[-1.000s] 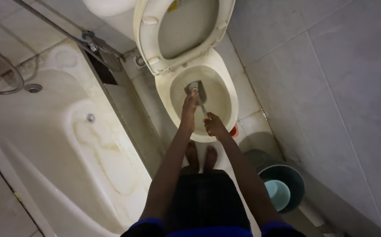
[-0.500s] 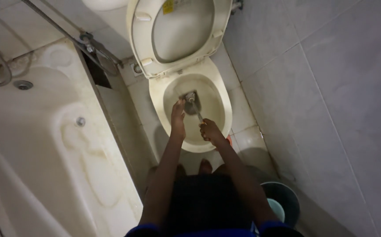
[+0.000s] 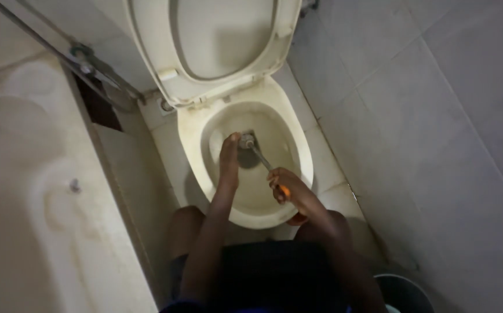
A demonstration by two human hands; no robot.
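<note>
Toilet bowl [image 3: 298, 145], cream, stained, sits top-centre of the head view with its seat and lid [image 3: 217, 40] both tipped up against the back wall.

- Left hand [image 3: 230, 156] reaches down inside the bowl, fingers bent around a small grey metal fitting [image 3: 247, 141] at the bowl's bottom, near the drain. Looks like a grip on it, but the fingertips are partly hidden, so how tight I cannot tell.
- Right hand [image 3: 286, 188] is clenched around the orange handle [image 3: 284, 190] of a slim tool [image 3: 261, 159]. Metal shaft runs up and left from the fist to the fitting; tip meets or sits just beside it, contact not resolvable.
- Both forearms run from the bottom edge over the front rim of the bowl. The person's knees sit on either side of the bowl front, dark shorts [image 3: 274, 272] below.
- Small red-orange object [image 3: 298, 219] on the floor, just beside the bowl's front right edge, partly behind the right wrist. Kind unclear.

Surroundings:
- White bathtub [image 3: 43, 220] fills the left side, worn and stained base, drain at far left edge.
- Metal pipe [image 3: 60, 49] runs diagonally along the tub's top edge toward the toilet.
- Grey tiled wall [image 3: 437, 116] on the right.
- Dark bucket [image 3: 402, 293] at bottom right, cut off by the edge.

Lighting dim; fine detail inside the bowl is soft.
</note>
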